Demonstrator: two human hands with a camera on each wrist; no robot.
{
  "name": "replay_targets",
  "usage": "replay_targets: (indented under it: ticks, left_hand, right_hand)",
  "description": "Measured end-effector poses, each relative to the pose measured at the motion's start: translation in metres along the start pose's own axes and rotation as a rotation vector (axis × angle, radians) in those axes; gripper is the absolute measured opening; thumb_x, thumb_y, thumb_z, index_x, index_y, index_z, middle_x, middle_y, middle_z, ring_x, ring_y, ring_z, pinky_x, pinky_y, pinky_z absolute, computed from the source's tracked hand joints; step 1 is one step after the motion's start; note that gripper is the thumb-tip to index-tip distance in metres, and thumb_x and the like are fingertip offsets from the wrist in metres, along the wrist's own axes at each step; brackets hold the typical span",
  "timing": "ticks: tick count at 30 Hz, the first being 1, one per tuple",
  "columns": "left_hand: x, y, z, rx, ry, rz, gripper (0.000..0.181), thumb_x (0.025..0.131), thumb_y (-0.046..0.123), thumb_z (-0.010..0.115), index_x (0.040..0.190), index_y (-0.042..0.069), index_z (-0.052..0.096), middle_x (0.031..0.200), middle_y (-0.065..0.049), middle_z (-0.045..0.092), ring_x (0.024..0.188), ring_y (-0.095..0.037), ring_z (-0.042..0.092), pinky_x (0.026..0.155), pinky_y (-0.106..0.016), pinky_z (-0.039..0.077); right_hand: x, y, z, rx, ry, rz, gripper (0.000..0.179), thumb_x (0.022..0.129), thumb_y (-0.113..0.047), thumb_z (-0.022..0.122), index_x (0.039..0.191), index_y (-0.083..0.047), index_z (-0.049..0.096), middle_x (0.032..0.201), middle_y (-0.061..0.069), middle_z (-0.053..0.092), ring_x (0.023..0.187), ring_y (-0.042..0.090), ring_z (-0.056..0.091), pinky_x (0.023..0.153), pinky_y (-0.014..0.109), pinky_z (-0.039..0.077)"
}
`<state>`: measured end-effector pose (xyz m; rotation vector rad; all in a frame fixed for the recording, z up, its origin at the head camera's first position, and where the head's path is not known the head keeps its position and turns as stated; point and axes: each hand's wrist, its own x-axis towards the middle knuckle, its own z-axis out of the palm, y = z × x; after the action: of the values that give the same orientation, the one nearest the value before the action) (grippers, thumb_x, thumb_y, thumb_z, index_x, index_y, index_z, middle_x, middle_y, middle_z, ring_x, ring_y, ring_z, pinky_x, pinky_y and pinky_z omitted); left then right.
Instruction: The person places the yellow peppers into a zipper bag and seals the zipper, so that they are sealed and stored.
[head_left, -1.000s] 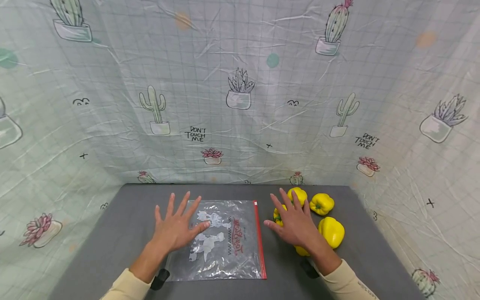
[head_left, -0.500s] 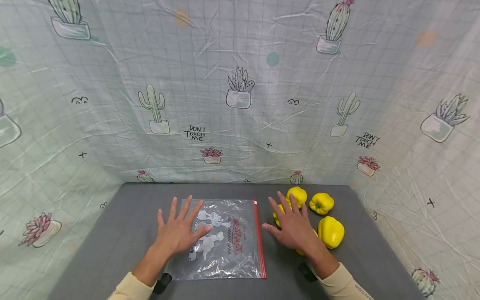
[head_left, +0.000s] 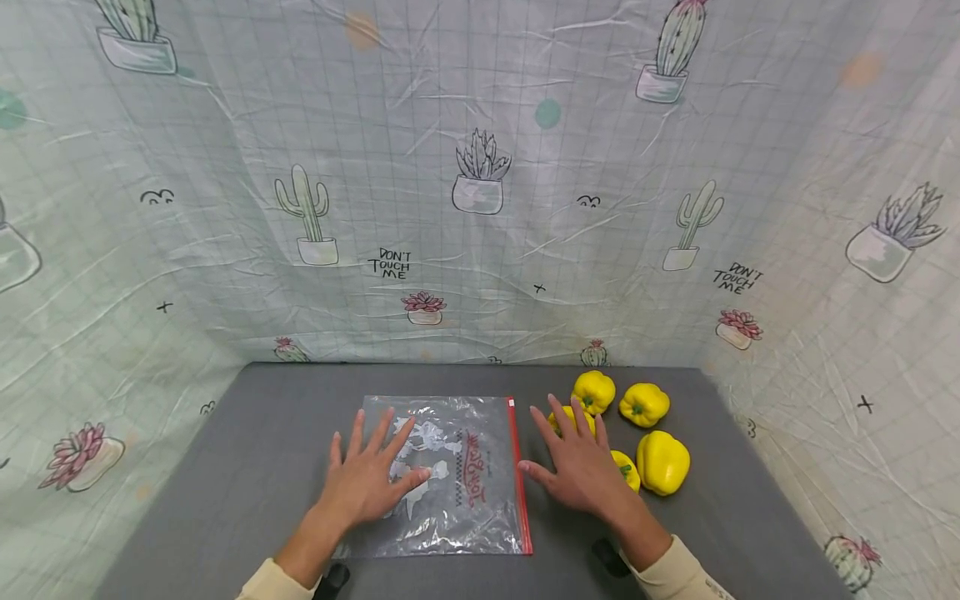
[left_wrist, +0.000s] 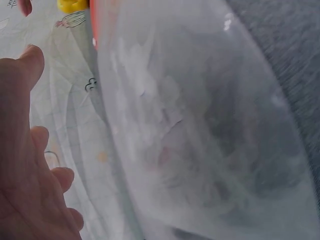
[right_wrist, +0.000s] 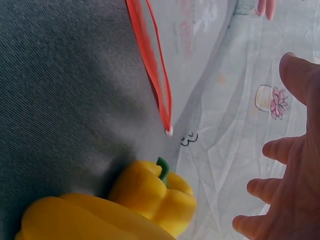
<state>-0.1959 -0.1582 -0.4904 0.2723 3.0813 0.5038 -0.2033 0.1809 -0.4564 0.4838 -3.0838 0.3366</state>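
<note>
A clear plastic zip bag (head_left: pixel 442 533) with a red zip edge (head_left: pixel 521 483) on its right side lies flat on the grey table. My left hand (head_left: pixel 365 483) hovers over the bag's left part with fingers spread, holding nothing. To the right of the zip, my right hand (head_left: pixel 581 467) is spread in the air, also holding nothing, and partly hides the nearest peppers. Several yellow bell peppers (head_left: pixel 663 463) sit at the table's right side. In the right wrist view, a yellow bell pepper (right_wrist: pixel 155 200) with a green stem lies below the spread fingers, apart from them.
The grey table (head_left: pixel 225 483) has bare surface left of the bag. A cactus-print curtain (head_left: pixel 480 250) hangs behind and on both sides of the table. Dark wrist camera mounts (head_left: pixel 609 557) sit under both wrists.
Both hands have drawn back toward the person and slightly inward, fingers still spread. More of the peppers shows beside the right hand. The bag and peppers have stayed in place.
</note>
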Motion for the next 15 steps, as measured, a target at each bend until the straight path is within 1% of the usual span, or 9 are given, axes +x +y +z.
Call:
replay_targets:
  ticks: [4, 7, 15]
  left_hand:
    - [-0.001, 0.001, 0.008, -0.026, -0.018, 0.010, 0.087, 0.093, 0.077, 0.052, 0.165, 0.033, 0.029, 0.176, -0.009, 0.020, 0.161, -0.051, 0.005, 0.120, -0.081, 0.009]
    - [-0.001, 0.002, 0.010, -0.040, -0.027, 0.015, 0.086, 0.094, 0.075, 0.053, 0.165, 0.032, 0.031, 0.175, -0.011, 0.021, 0.160, -0.052, 0.008, 0.119, -0.081, 0.012]
    - [-0.001, 0.003, 0.013, -0.053, -0.053, 0.010, 0.083, 0.095, 0.071, 0.055, 0.164, 0.032, 0.032, 0.175, -0.010, 0.023, 0.160, -0.053, 0.009, 0.119, -0.082, 0.010]
  right_hand:
    - [-0.003, -0.001, 0.005, 0.015, -0.007, -0.006, 0.083, 0.097, -0.061, 0.061, 0.164, -0.022, 0.034, 0.175, 0.012, 0.022, 0.162, 0.047, 0.012, 0.123, 0.077, 0.012]
    - [-0.004, -0.003, 0.008, 0.010, -0.020, -0.007, 0.084, 0.096, -0.062, 0.061, 0.165, -0.022, 0.034, 0.175, 0.011, 0.021, 0.162, 0.046, 0.013, 0.123, 0.076, 0.013]
    - [-0.004, -0.005, 0.015, 0.025, -0.057, -0.007, 0.084, 0.097, -0.062, 0.060, 0.165, -0.024, 0.032, 0.176, 0.010, 0.018, 0.163, 0.044, 0.013, 0.124, 0.075, 0.013]
